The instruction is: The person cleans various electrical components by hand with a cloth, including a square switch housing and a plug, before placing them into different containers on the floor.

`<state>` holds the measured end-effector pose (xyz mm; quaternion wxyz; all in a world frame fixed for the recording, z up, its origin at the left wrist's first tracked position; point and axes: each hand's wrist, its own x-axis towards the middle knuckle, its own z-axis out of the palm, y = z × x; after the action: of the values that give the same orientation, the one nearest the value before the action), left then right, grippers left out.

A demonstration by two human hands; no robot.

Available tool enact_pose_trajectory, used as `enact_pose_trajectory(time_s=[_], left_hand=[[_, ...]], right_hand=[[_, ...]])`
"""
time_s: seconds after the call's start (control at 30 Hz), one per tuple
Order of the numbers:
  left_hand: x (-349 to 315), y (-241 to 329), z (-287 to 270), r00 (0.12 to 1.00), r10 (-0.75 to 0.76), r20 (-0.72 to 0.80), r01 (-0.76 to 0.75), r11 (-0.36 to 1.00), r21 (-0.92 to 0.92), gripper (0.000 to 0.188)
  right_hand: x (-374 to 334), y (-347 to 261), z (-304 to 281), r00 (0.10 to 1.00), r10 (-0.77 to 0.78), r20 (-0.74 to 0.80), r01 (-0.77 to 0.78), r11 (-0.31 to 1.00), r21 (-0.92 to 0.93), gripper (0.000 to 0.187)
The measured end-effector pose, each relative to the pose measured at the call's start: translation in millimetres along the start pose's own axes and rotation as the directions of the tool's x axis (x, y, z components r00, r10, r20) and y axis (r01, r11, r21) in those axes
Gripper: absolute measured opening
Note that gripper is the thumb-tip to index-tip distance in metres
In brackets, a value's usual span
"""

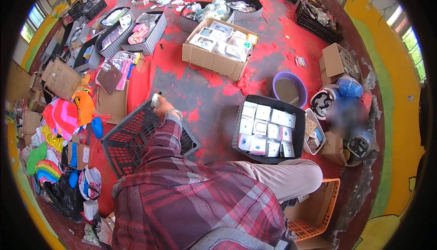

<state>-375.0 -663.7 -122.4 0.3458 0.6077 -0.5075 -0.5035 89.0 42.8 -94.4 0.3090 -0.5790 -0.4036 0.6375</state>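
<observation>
My left hand point(162, 108), with a band at the wrist, reaches forward at the far corner of a dark grey plastic crate point(119, 149). Its fingers are closed on a small white item point(155, 99), too small to name. My plaid sleeve crosses the crate and hides part of its inside. Right of my arm, a dark-lined basket point(296, 134) holds several small white boxes point(259, 127) in rows. My right hand does not show.
Ahead stands an open cardboard box point(214, 66) of white packages. A purple basin point(290, 89) holds murky liquid. Patterned baskets point(148, 40) of goods stand farther off. Bright cloths point(63, 118) and bags pile up at the left. An orange crate point(314, 222) is beside my leg.
</observation>
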Motion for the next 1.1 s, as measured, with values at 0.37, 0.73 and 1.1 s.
enact_pose_trajectory(time_s=[0.37, 0.73, 1.1], left_hand=[[-25, -25, -9, 0.956, 0.148, 0.251, -0.173, 0.982, 0.080, 0.058], [-139, -88, 50, 0.612, 0.301, 0.731, -0.279, 0.947, -0.157, 0.045], [-216, -136, 100, 0.368, 0.233, 0.900, -0.229, 0.961, -0.156, 0.049]], right_hand=[[-30, 31, -24, 0.998, 0.028, -0.059, -0.023, 0.996, 0.082, 0.027], [-58, 75, -80, 0.978, 0.099, -0.183, -0.074, 0.987, 0.142, 0.025], [-13, 144, -218, 0.992, 0.041, -0.121, -0.012, 0.973, 0.232, 0.024]])
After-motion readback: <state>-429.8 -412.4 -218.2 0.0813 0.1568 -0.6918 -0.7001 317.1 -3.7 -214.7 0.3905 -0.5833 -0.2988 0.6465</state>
